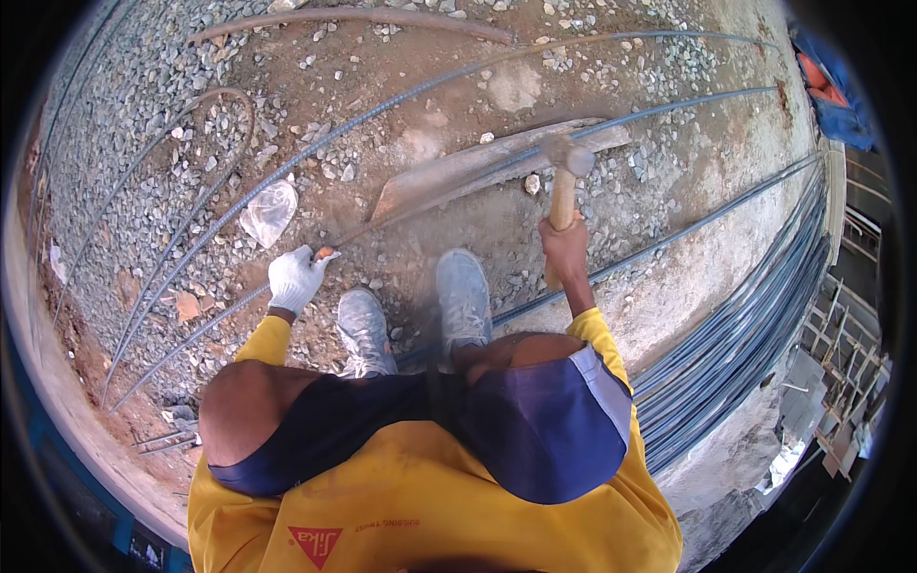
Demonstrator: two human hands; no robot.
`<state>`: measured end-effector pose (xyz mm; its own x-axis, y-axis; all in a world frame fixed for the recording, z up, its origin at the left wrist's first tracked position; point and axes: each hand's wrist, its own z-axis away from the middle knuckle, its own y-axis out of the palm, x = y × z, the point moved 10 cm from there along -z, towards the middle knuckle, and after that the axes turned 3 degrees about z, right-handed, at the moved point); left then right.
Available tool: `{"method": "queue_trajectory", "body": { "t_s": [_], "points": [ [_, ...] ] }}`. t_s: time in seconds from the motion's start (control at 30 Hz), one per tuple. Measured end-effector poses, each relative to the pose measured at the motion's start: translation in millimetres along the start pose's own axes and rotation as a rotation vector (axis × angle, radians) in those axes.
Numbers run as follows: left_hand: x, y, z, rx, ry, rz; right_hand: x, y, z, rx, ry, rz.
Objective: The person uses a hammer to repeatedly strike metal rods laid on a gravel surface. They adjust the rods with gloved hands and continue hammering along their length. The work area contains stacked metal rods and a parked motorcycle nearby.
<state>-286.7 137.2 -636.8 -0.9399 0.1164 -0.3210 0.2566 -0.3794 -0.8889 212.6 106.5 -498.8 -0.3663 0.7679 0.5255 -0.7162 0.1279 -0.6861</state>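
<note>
Risk looked like hammer (563,196) glancing off round rod (659,111), or catching left hand (298,279), if aim drifted. Bare right hand (566,248) gripped hammer firmly. Gloved left hand curled at rod; couldn't tell whether closed on it. Rod ran from left hand over plank (420,186), beyond right hand.

The hammer's head (569,157) is blurred right of centre, and the right hand (565,244) covers part of its handle (564,198). Left of centre, the left hand (294,283) hides a stretch of bar (225,311); an orange spot (325,253) by its fingertips is too small to identify. The frame's lower edge cuts off the yellow shirt (458,497); the dark rim at upper right crops a blue sheet (844,124).
</note>
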Motion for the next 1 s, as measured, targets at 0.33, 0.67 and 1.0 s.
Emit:
{"method": "queue_trajectory", "body": {
  "t_s": [0.33, 0.67, 1.0],
  "points": [
    [1.2, 1.4, 1.7, -0.034, 0.011, 0.008, 41.6, -174.2, 18.5, -0.117, -0.527, -0.594],
    [4.2, 5.1, -2.2, 0.009, -0.033, 0.002, 106.4, -97.6, 43.7, -0.531, -0.596, -0.621],
    [0.1, -0.1, 6.7, -0.047, 0.010, 0.017, -154.4, -18.6, 15.0, 0.183, -0.036, -0.435]
  ]
}}
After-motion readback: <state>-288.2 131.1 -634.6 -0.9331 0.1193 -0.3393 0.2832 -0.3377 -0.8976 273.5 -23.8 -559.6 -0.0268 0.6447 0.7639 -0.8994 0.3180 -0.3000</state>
